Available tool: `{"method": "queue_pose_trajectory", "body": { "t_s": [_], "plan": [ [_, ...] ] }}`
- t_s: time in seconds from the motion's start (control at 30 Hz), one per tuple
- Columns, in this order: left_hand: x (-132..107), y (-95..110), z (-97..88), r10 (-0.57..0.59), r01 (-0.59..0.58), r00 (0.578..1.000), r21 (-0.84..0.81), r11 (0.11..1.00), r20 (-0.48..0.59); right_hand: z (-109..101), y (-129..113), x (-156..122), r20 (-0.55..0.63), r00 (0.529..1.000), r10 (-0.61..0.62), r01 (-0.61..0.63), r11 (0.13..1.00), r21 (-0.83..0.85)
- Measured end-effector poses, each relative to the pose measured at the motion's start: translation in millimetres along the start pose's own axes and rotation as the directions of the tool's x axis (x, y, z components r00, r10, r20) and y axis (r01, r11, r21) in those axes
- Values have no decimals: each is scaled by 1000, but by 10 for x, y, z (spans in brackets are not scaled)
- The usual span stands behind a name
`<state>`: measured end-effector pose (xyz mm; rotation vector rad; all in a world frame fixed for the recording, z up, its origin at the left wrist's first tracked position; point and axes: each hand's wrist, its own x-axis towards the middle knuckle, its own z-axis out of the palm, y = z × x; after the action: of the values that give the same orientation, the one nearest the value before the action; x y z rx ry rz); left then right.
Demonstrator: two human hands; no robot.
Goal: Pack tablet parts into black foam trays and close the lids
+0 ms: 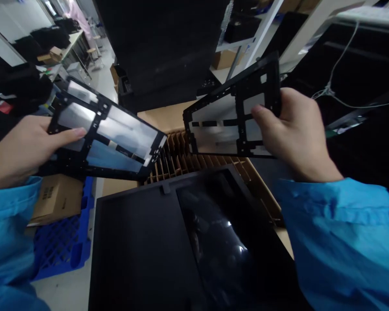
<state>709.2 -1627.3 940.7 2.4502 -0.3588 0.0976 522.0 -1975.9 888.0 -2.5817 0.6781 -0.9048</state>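
Head view: one black-framed panel is gripped at its left end by the left hand (pixel 48 142), the thumb laid over its face; a second is gripped at its right end by the right hand (pixel 296 129), the other fingers mostly hidden behind. The left panel (pixel 126 129) is slanted with its long axis running rightward and nearer; the right panel (pixel 214 136) is pointed leftward. Their free ends are turned toward each other above the cardboard dividers (pixel 184 162) of a carton (pixel 168 117), roughly midway between both hands; whether the dividers are touched cannot be told. Nearer, the carton is partly covered by a black tray (pixel 132 246). At left, a cardboard box (pixel 60 196) is carried by a blue pallet (pixel 81 250); far left, a bench (pixel 74 39) and a stool (pixel 92 51) are seen.
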Motion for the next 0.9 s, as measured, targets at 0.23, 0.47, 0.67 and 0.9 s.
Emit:
{"method": "queue_pose_trajectory", "body": {
  "t_s": [0.23, 0.47, 0.67, 0.9],
  "plan": [
    [155, -161, 207, 73, -104, 987, -229, 968, -141, 49, -441, -42, 122, 979, 164, -141, 974, -178],
    [107, 56, 265, -14, -2, 999, -440, 898, -33, 287, -512, 76, 180, 979, 93, -62, 983, -172],
    [-70, 13, 175, -42, 32, 999, -449, 893, -14, 158, -695, 192, 281, 940, 195, -86, 930, -357],
    [-153, -146, 61, 3, -40, 997, -492, 870, -74, 197, -632, 200, 217, 957, 195, -110, 930, -350]
  ]
}}
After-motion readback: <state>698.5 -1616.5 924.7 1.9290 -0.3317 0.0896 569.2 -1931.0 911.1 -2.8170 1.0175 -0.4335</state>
